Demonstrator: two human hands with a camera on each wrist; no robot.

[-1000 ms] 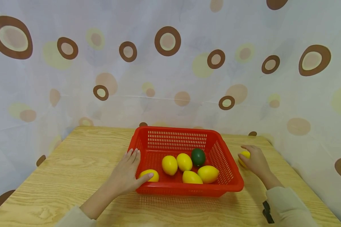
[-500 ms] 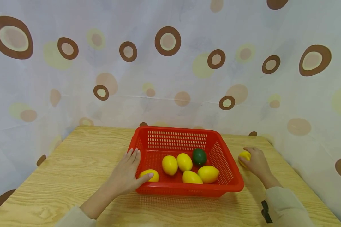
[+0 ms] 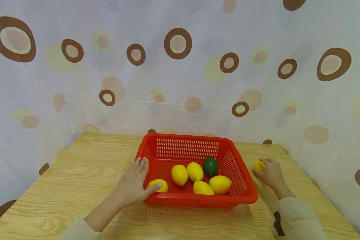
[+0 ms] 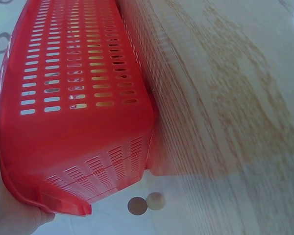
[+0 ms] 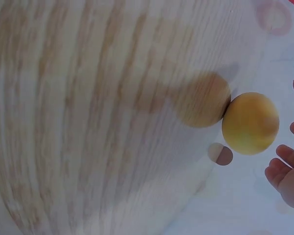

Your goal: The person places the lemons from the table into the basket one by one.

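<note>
- The step in hand looks like gathering loose fruit: the right hand (image 3: 271,173) sits on the table (image 3: 78,180) to the right of the red basket (image 3: 243,196), beside a yellow lemon (image 3: 258,165) that lies outside the basket, well clear of its right wall.
- In the right wrist view the fingers (image 5: 284,169) are spread and relaxed, just short of the lemon (image 5: 250,123) (no grip on it, as far as I can judge).
- The left hand (image 3: 132,186) holds the basket's near-left corner, fingers straight along the outside wall and thumb hooked over the rim, so it steadies the basket.
- Inside the basket lie five more yellow lemons (image 3: 179,174) and one dark green fruit (image 3: 210,166).
- The next move, I judge, calls for the fingers to close round the loose lemon; it is round and may roll toward the table edge.
- Hard to make out: the head view hides part of the lemon behind the hand, and the left wrist view shows only the basket wall (image 4: 78,93) and a sliver of palm.
</note>
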